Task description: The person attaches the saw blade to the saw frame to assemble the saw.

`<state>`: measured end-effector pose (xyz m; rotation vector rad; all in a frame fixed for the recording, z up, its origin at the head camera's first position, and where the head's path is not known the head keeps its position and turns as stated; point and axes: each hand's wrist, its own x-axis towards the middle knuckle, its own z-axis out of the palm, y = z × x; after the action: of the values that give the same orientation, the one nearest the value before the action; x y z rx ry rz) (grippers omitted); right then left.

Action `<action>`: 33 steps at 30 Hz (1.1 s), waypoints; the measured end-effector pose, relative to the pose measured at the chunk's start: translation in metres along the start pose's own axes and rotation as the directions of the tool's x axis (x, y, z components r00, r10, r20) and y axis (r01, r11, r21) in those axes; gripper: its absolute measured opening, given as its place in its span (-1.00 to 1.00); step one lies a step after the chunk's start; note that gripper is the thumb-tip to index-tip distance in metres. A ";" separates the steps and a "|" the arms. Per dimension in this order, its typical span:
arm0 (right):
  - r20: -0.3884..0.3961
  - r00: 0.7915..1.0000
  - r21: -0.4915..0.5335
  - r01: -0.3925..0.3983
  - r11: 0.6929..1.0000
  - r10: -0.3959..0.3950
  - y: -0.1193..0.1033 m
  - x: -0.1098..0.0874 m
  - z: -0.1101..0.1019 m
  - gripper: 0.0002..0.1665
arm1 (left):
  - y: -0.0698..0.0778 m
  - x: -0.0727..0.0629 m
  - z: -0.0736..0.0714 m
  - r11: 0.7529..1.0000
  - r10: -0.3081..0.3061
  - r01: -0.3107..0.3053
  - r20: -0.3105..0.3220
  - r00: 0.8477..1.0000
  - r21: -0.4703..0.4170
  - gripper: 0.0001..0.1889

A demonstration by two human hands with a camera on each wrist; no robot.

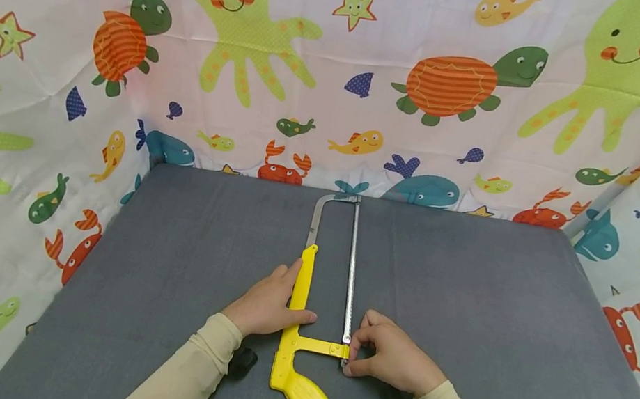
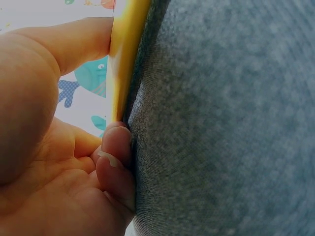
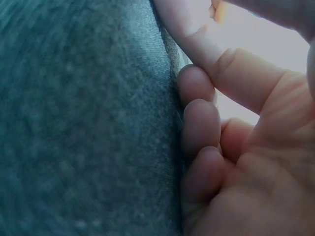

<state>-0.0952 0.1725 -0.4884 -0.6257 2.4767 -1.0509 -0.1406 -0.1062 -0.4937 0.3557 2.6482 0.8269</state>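
we see a yellow hacksaw point(image 1: 287, 349) mid-counter point(image 1: 470, 288), tip toward twelve o'clock; the left hand point(image 1: 266, 303) grips its nine-o'clock side, the right hand point(image 1: 395, 357) pinches near the blade's point(image 1: 352, 272) six-o'clock end.

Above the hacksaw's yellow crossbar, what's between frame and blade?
Head view: left hand, its thumb partway in across the hacksaw frame; the rest is bare grey tabletop.
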 end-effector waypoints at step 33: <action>0.009 0.999 0.021 0.039 0.999 -0.039 0.001 -0.002 0.001 -0.69 | 0.001 0.000 0.000 1.000 -0.008 0.008 -0.001 1.000 0.006 0.21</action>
<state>-0.0934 0.1736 -0.4892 -0.6731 2.4513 -1.0846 -0.1404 -0.1056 -0.4931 0.3458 2.6517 0.8175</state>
